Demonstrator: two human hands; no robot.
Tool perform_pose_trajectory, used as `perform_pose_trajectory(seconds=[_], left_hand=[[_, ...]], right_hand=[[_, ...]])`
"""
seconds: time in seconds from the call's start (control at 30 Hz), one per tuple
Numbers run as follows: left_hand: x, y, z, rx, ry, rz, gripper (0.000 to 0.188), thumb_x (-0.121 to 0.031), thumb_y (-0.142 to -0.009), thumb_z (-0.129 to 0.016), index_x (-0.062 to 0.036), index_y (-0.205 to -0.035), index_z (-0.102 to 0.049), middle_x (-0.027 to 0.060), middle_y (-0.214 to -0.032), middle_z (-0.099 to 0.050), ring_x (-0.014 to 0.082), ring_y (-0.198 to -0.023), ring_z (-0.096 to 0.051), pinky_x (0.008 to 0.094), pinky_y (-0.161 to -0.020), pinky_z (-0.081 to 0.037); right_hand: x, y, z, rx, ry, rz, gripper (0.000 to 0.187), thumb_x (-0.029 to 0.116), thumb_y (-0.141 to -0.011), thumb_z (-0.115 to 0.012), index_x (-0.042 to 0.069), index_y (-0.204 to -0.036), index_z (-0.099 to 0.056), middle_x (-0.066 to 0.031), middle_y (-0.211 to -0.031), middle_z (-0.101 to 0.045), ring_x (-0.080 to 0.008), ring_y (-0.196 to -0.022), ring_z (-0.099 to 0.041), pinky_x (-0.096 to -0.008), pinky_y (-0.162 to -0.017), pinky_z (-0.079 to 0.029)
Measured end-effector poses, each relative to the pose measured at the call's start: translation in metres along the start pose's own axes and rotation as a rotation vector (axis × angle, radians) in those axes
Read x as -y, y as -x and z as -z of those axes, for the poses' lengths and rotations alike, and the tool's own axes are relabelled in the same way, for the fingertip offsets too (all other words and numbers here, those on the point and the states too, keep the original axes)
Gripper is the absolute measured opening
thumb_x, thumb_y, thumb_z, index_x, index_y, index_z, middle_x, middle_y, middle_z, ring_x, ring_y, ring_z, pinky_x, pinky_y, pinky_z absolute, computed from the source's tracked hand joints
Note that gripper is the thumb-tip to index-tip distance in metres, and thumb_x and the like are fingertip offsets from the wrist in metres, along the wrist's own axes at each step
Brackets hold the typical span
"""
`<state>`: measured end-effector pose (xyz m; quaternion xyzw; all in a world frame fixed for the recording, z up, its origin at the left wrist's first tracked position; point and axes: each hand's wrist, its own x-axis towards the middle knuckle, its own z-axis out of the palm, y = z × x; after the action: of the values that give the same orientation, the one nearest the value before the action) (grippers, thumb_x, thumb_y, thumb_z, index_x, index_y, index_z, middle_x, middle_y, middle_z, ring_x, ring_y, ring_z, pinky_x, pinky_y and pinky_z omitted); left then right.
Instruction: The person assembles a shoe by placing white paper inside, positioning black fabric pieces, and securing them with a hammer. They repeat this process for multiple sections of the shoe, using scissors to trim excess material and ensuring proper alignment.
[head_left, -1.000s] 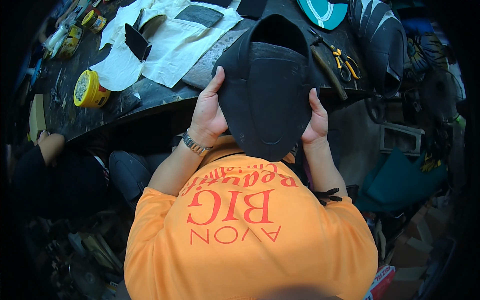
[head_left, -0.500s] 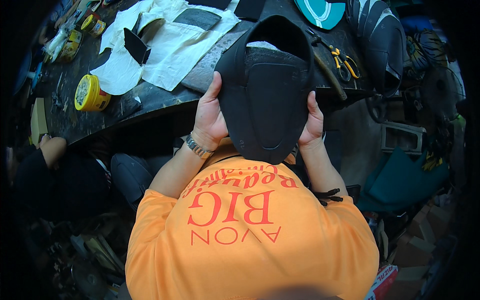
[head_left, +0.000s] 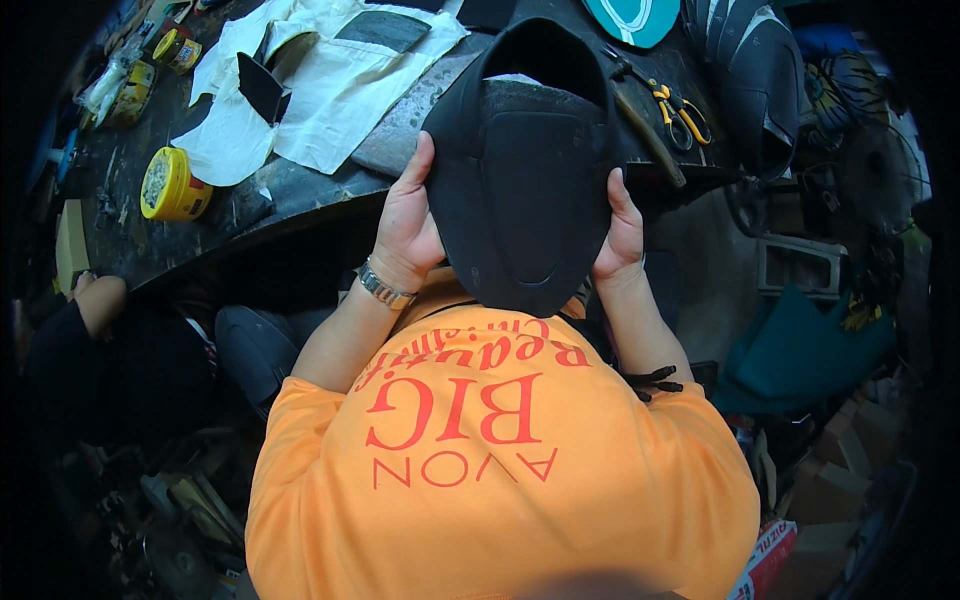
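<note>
A black shoe upper [head_left: 545, 190] is held up before my chest, its rounded toe pointing toward me and its open collar facing away. My left hand [head_left: 408, 222] grips its left edge, thumb up along the side and the other fingers hidden behind. At the opposite edge my right hand [head_left: 620, 235] grips it the same way, with only the thumb and palm side showing. Beyond the upper, a grey stone slab [head_left: 410, 130] lies on the dark workbench [head_left: 240, 232]. Part of the slab shows through the collar opening.
White cloth [head_left: 325, 120] with black pieces lies left of the slab, near a yellow tub [head_left: 172, 188]. To the right are a hammer [head_left: 650, 140], yellow-handled pliers [head_left: 682, 115] and stacked black uppers [head_left: 745, 90]. Another person's arm [head_left: 100, 302] rests at the far left.
The upper has tipped slightly and its toe end has risen a little, away from my chest. Both hands keep their hold. The whole view has shifted slightly.
</note>
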<state>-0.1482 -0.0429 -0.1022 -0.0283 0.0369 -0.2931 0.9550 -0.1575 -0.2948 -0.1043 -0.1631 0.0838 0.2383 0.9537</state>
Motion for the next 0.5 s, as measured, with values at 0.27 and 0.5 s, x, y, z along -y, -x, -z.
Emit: perform_pose_trajectory(seconds=[0.27,0.5], left_hand=[[0.01,0.023,-0.013,-0.147,-0.606,-0.027,0.044,-0.01,-0.092,-0.072,-0.002,-0.133,-0.057,0.0139,-0.123,-0.068,0.0251,-0.115,-0.067,0.0429,-0.101,-0.054],[0.006,0.018,-0.013,-0.165,-0.555,-0.05,0.044,-0.001,-0.093,-0.066,-0.0014,-0.136,-0.055,0.0154,-0.126,-0.066,0.027,-0.115,-0.067,0.0415,-0.099,-0.056]], right_hand=[[0.005,0.001,0.007,-0.042,-0.013,0.023,0.04,0.01,-0.089,-0.065,-0.001,-0.127,-0.066,-0.0194,-0.124,-0.069,-0.0347,-0.111,-0.069,-0.0497,-0.101,-0.054],[0.004,0.006,0.0,-0.009,0.211,0.102,0.059,-0.004,-0.074,-0.061,-0.001,-0.133,-0.059,-0.0167,-0.119,-0.07,-0.0326,-0.109,-0.07,-0.047,-0.102,-0.054]])
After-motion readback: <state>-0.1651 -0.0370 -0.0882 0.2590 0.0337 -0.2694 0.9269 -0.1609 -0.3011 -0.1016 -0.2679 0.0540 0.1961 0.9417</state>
